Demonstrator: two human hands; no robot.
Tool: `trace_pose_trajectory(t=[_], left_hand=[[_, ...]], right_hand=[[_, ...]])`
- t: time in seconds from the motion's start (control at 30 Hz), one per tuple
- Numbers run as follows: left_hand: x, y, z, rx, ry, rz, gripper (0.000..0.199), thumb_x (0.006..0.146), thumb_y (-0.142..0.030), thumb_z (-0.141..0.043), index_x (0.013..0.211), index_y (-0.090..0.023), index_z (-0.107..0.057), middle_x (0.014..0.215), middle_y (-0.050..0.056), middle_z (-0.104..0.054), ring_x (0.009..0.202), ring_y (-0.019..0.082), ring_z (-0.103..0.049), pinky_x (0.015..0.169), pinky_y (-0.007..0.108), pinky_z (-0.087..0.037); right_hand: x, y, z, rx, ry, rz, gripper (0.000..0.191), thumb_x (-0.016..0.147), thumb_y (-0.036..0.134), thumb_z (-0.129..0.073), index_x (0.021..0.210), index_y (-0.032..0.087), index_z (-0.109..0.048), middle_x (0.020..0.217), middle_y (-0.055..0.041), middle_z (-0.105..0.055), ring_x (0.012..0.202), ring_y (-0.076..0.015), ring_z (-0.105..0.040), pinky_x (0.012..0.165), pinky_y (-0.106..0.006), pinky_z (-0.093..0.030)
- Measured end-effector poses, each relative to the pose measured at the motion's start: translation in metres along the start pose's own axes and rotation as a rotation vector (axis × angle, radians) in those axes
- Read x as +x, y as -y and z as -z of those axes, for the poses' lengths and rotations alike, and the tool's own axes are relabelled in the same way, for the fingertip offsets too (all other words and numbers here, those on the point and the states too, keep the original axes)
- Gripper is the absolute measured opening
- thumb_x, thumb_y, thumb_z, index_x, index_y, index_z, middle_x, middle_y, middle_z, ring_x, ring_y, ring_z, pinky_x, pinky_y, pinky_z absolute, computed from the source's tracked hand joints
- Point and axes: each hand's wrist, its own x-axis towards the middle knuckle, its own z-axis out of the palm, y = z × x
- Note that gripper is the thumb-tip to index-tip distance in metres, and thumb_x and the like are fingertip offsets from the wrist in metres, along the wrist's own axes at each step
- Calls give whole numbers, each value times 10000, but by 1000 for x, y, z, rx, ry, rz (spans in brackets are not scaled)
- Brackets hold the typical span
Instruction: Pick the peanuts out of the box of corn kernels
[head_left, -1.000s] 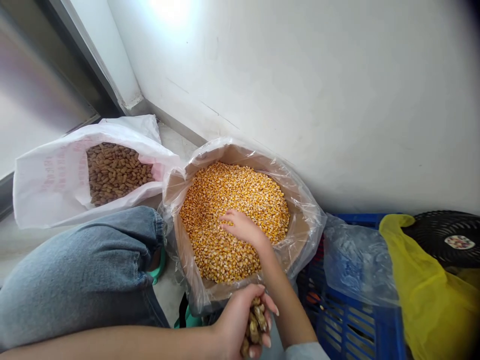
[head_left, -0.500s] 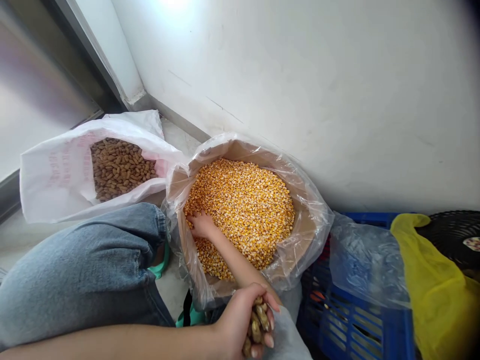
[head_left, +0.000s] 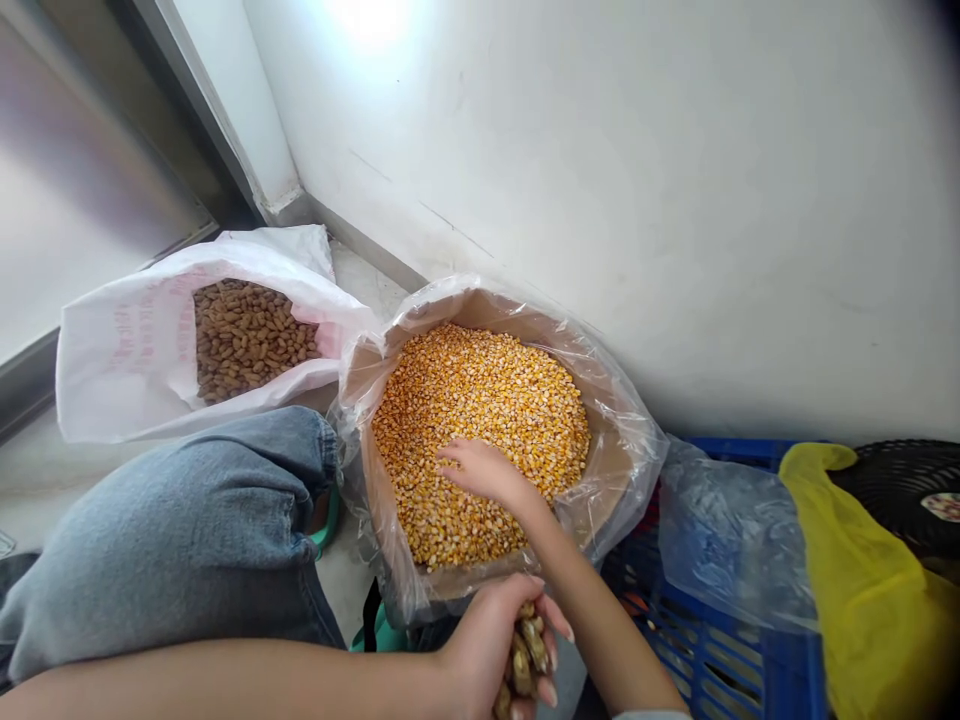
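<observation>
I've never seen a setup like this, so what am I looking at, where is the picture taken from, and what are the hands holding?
This picture comes from a camera worn on a person's head, looking down; no machine is involved. Their left hand grips unshelled peanuts. Their right hand touches dried corn kernels, which fill a plastic-lined cardboard box. Beside the box, a white sack holds more peanuts. Their jeans-clad knee shows at lower left, with a blue crate and yellow bag at right.
</observation>
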Motion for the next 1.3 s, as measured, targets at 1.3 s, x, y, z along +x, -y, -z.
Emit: trace_pose_trajectory(t=[1.3], left_hand=[[-2,3,-10,40,-26,18,332,781,-291,-242,581,-153,-467,457,-30,-408,263,44,-393,232,147,-96]], right_hand=[[71,-55,-24,250,-395,-467,533,786,506,-322,1160,155,-468,1171,-112,-495,1036,-232,-475,847,-336,-363]])
